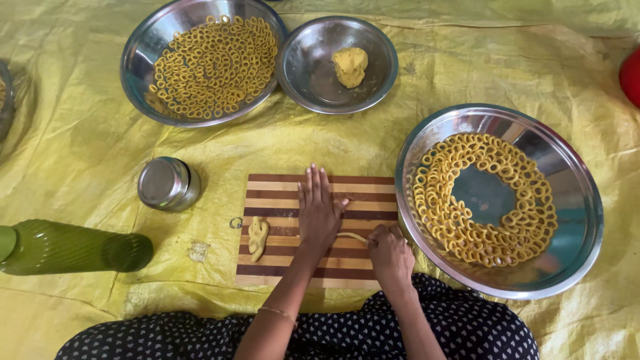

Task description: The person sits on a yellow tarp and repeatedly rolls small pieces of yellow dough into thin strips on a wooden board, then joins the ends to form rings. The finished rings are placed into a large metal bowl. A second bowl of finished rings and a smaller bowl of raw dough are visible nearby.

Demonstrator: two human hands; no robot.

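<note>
Basically rolling: left hand lies flat, fingers together, on the striped wooden board, and should press lightly and evenly so the thin yellow dough strand keeps one thickness. Right hand pinches the strand's end, fingers closed on it. Strand is pale, slim, lying mid-board between both hands.
</note>
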